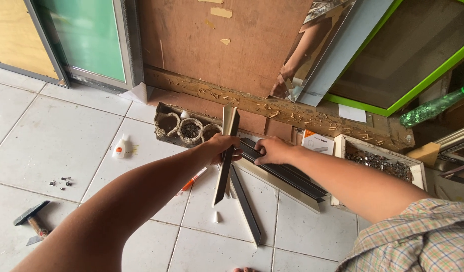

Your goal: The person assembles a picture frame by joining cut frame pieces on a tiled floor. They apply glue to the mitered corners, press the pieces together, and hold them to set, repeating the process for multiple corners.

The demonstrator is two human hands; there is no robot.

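My left hand [219, 147] grips a long black-and-cream angled strip [227, 151] near its middle and holds it upright and slightly tilted above the tiled floor. My right hand [272, 150] presses on the end of a bundle of similar dark strips [287, 174] that lies on the floor and runs off to the right. Another dark strip [244, 204] lies flat on the tiles below my hands. A small white piece [216, 217] sits beside it.
A hammer [33, 221] lies at lower left, near several small screws [61, 182]. A small glue bottle [121, 147], an orange pen [193, 180], several woven pots [190, 130], a wooden tray of screws [378, 163], a mirror [312, 45] and a green bottle [436, 106] surround the spot.
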